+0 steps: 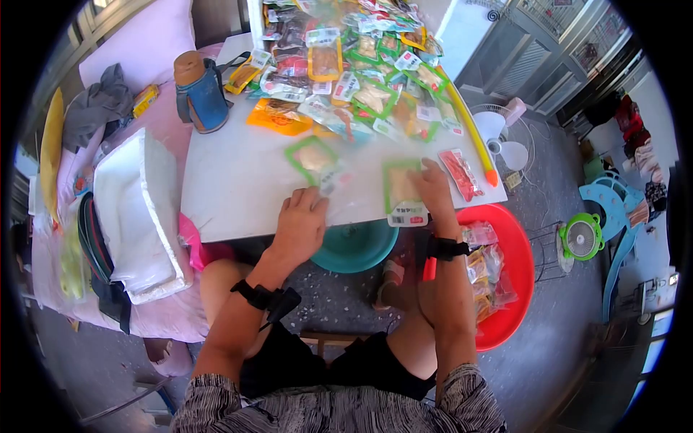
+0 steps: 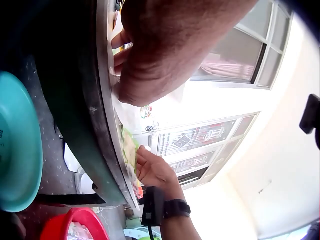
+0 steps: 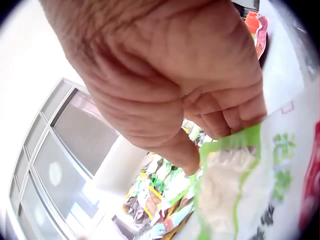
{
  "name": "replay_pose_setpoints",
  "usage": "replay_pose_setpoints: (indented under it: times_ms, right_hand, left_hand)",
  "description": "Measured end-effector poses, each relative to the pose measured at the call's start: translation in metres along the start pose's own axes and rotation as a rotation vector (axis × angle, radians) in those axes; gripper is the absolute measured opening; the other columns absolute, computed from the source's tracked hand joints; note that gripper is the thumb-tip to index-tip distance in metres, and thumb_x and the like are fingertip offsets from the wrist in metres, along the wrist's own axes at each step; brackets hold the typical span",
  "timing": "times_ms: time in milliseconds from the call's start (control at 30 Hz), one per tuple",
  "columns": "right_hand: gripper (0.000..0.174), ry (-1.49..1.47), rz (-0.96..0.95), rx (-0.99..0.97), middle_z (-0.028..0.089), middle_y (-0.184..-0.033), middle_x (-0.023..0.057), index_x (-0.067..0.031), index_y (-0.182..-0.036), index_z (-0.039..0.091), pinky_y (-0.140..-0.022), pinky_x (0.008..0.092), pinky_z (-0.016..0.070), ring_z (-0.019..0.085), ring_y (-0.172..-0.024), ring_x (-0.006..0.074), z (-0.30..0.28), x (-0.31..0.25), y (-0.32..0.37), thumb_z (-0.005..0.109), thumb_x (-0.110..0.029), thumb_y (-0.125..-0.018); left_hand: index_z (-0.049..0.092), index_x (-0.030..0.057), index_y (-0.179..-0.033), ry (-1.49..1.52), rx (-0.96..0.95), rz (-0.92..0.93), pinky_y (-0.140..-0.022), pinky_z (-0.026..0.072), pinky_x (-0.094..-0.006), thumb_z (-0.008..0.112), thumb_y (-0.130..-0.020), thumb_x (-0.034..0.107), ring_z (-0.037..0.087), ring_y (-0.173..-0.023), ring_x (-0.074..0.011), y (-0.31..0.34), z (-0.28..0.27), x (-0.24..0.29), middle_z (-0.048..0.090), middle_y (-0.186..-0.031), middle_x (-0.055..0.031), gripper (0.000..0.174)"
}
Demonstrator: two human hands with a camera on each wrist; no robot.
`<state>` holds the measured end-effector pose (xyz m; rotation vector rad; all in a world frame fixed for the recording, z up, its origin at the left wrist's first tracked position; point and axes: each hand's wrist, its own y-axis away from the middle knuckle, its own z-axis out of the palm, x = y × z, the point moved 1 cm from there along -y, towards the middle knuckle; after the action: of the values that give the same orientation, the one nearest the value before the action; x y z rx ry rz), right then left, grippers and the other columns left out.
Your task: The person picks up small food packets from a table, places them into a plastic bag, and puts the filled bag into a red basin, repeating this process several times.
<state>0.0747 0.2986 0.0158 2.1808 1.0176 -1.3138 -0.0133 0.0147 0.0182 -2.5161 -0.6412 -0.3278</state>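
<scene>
Green-bordered flat plastic packet with pale filling (image 1: 401, 184) in right hand (image 1: 434, 191), edge pinched between thumb and bent fingers, at front of white tabletop (image 1: 238, 191). Left hand (image 1: 299, 220): fingers loosely bent, no hold visible, near blurred green-edged packet (image 1: 310, 153). Probably mid-sorting; next, likely keep pinch, lift clear. Both forearms stretched forward, left knuckles up. Multicoloured heap of sealed packets (image 1: 361, 72) beyond.

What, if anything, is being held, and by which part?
The right grip holds a green-bordered packet by its border; whether the left grip holds anything cannot be told.
</scene>
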Motion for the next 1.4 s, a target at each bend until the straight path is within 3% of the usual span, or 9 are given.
replay_pose_setpoints:
  times_ms: [100,233,433,533,667,900,1033,1267,1400]
  right_hand:
    - [0.082,0.384,-0.252,0.276,0.057,-0.116,0.0262,0.0074,-0.134,0.037,-0.079,0.0422,0.0511,0.060,-0.101,0.0333,0.007,0.013,0.006,0.075,-0.033,-0.074]
    - [0.092,0.782,0.051,0.096,0.052,-0.121,0.0285,0.0070,-0.130,0.039,-0.085,0.0461,0.0479,0.053,-0.109,0.0412,0.001,-0.044,0.042,0.078,-0.045,-0.065]
    - [0.070,0.481,0.001,0.159,0.065,-0.095,0.0219,0.0049,-0.116,0.051,-0.067,0.0435,0.0516,0.065,-0.082,0.0323,0.003,-0.022,0.040,0.080,-0.030,-0.063]
    - [0.043,0.105,-0.014,-0.051,0.067,-0.078,0.0109,0.0040,-0.105,0.061,-0.061,0.0323,0.0508,0.063,-0.065,0.0172,-0.011,-0.017,0.042,0.075,-0.017,-0.070]
    - [0.019,-0.443,0.039,-0.202,0.065,-0.081,-0.0005,0.0018,-0.103,0.064,-0.059,0.0204,0.0464,0.058,-0.066,0.0043,-0.017,-0.039,0.071,0.063,-0.006,-0.086]
    - [0.024,-0.310,0.148,-0.640,0.064,-0.088,0.0006,0.0017,-0.110,0.060,-0.065,0.0211,0.0456,0.056,-0.075,0.0037,-0.005,-0.049,0.100,0.059,-0.013,-0.091]
    - [0.024,-0.323,0.157,-0.660,0.063,-0.087,-0.0004,0.0025,-0.107,0.064,-0.066,0.0220,0.0459,0.054,-0.076,0.0038,0.006,-0.054,0.103,0.062,-0.013,-0.089]
    - [0.022,-0.338,0.178,-0.507,0.060,-0.072,-0.0032,0.0016,-0.096,0.067,-0.050,0.0183,0.0378,0.048,-0.059,0.0014,0.042,-0.048,0.092,0.071,-0.016,-0.083]
    - [0.026,-0.305,0.051,-0.593,0.062,-0.077,-0.0007,0.0013,-0.104,0.065,-0.056,0.0199,0.0426,0.052,-0.066,0.0037,0.054,-0.064,0.081,0.070,-0.011,-0.082]
  left_hand:
    - [0.059,0.0000,-0.106,0.009,0.032,-0.001,-0.083,0.0463,-0.0435,0.061,-0.072,0.003,0.053,-0.101,-0.0345,0.000,0.003,0.001,0.055,-0.114,-0.0167,0.035]
    - [0.058,-0.0004,-0.105,0.033,0.071,0.012,-0.082,0.0464,-0.0431,0.062,-0.070,0.003,0.053,-0.099,-0.0340,-0.002,0.003,-0.001,0.055,-0.110,-0.0164,0.035]
    - [0.059,0.0019,-0.097,0.032,0.107,0.016,-0.069,0.0480,-0.0405,0.067,-0.068,0.004,0.054,-0.084,-0.0312,-0.002,0.000,0.003,0.054,-0.089,-0.0122,0.030]
    - [0.060,0.0046,-0.091,0.065,0.173,0.070,-0.061,0.0478,-0.0385,0.068,-0.069,0.005,0.054,-0.076,-0.0287,-0.002,0.005,0.001,0.053,-0.079,-0.0090,0.023]
    - [0.062,0.0068,-0.087,0.059,0.204,0.099,-0.055,0.0466,-0.0371,0.067,-0.073,0.004,0.053,-0.068,-0.0265,-0.002,0.005,0.006,0.052,-0.072,-0.0071,0.016]
    - [0.064,0.0040,-0.092,0.053,0.217,0.045,-0.052,0.0451,-0.0371,0.066,-0.076,0.005,0.053,-0.064,-0.0258,-0.001,0.011,0.010,0.051,-0.069,-0.0072,0.016]
    - [0.064,0.0023,-0.096,0.044,0.237,0.040,-0.052,0.0451,-0.0367,0.066,-0.076,0.004,0.053,-0.064,-0.0255,-0.001,0.010,0.011,0.051,-0.069,-0.0073,0.020]
    - [0.062,0.0016,-0.102,-0.019,0.256,0.112,-0.054,0.0455,-0.0356,0.066,-0.073,0.005,0.053,-0.068,-0.0254,-0.001,0.009,0.016,0.051,-0.075,-0.0075,0.030]
    - [0.062,0.0017,-0.103,-0.018,0.309,0.145,-0.055,0.0465,-0.0348,0.065,-0.072,0.006,0.053,-0.069,-0.0255,-0.002,0.006,0.019,0.050,-0.077,-0.0075,0.032]
